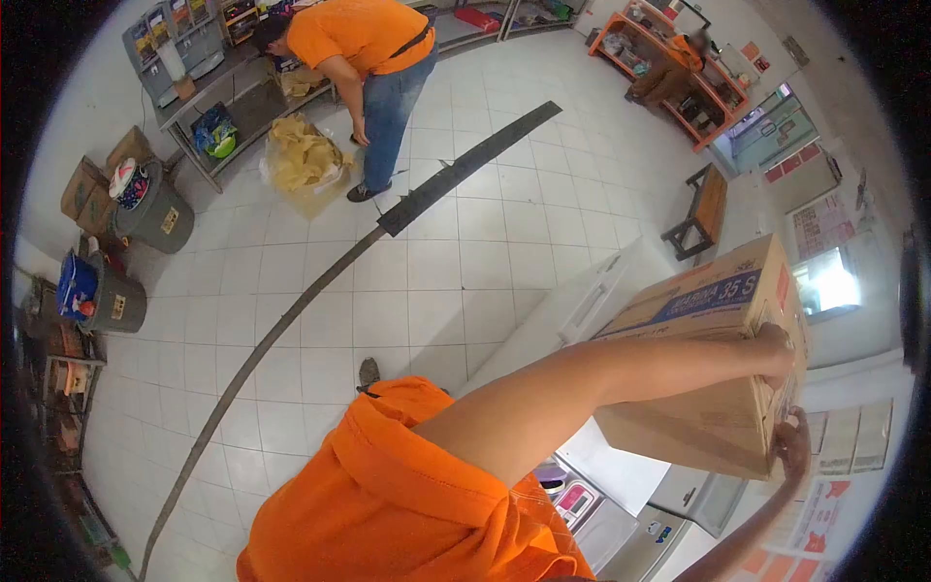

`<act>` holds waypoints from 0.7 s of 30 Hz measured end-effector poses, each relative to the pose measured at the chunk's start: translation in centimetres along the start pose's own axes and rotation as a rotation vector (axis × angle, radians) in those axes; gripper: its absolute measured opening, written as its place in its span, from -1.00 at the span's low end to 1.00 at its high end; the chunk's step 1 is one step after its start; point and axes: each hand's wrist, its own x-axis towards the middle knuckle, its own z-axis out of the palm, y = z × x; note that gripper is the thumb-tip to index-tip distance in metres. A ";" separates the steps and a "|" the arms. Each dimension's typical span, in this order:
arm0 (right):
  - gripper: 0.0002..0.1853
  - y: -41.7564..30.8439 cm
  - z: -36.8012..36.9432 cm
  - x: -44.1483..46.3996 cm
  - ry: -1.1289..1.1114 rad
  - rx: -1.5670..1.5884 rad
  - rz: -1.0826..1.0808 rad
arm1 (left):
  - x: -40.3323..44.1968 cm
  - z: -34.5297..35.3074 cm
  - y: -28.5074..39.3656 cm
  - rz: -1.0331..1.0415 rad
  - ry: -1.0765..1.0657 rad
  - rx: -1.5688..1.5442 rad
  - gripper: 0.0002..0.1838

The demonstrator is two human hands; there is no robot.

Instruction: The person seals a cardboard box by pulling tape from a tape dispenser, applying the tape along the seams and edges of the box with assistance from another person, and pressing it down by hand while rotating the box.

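Observation:
A large cardboard box (684,407), printed with "MARINA 35 S" on a blue band, stands at the right on top of white appliances. My left arm reaches across its front, and my left hand (773,356) is closed at the box's far right edge, with the fingertips partly hidden. Lower down, my right hand (793,444) curls its fingers against the same side near the bottom corner. Below the box, a white appliance top (616,466) shows beside a scale with a pink panel (576,501).
A co-worker in an orange shirt (364,34) bends over beside a bag of brown paper (305,160). Another person (674,68) is by an orange shelf (616,39). A long dark strip (475,165) crosses the view above the tiled floor. Grey bins (160,213) and a wooden bench (708,209) stand around.

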 end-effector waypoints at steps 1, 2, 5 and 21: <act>-0.59 1.1 -0.6 0.3 0.000 0.000 -0.038 | 1.0 1.0 0.0 -0.010 0.014 -0.017 -0.51; -0.56 2.4 -1.3 0.9 -0.008 -0.019 -0.089 | 0.9 1.1 0.0 -0.020 0.027 -0.035 -0.51; -0.48 2.2 -0.4 0.8 0.050 0.019 -0.104 | -2.1 -0.4 1.4 -0.092 0.118 0.057 -0.50; -0.44 -2.3 1.9 -2.3 0.086 -0.283 0.096 | 1.5 1.5 -0.6 0.048 0.027 0.020 -0.34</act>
